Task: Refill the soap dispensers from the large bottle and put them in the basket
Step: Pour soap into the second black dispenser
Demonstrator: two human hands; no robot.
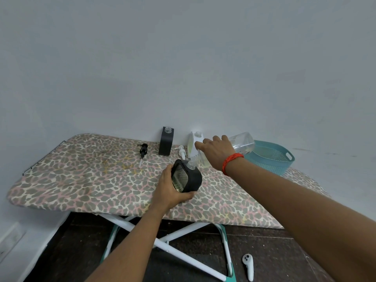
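My left hand point(168, 192) is gripping the black dispenser point(193, 178): the fingers point(189, 195) are curling under its base and the thumb is wrapping over its near edge. The dispenser is tilting away from me, low over the middle of the ironing board point(81, 176), with its open clear mouth facing up and to the right.

My right hand point(216, 151), with a red band point(232, 160) at the wrist, is clasping the large bottle point(243, 142). Its fingers point(200, 146) are curling round the clear body from above. The bottle is lying tipped, base up and to the right, with its ribbed neck pointing down at the dispenser's mouth — whether the two are touching I cannot tell. A little yellow-green liquid is showing near the neck.

Behind the hands, against the wall point(183, 58), a second black dispenser point(165, 142) and a white dispenser point(192, 143) are standing upright, both without pumps. A black pump point(143, 150) and a white pump point(181, 151) are lying on the board beside them.

The teal basket point(264, 165) is sitting at the right end of the board, just behind the bottle's base — nothing is showing inside it.

A white controller point(248, 265) is lying on the dark floor below.
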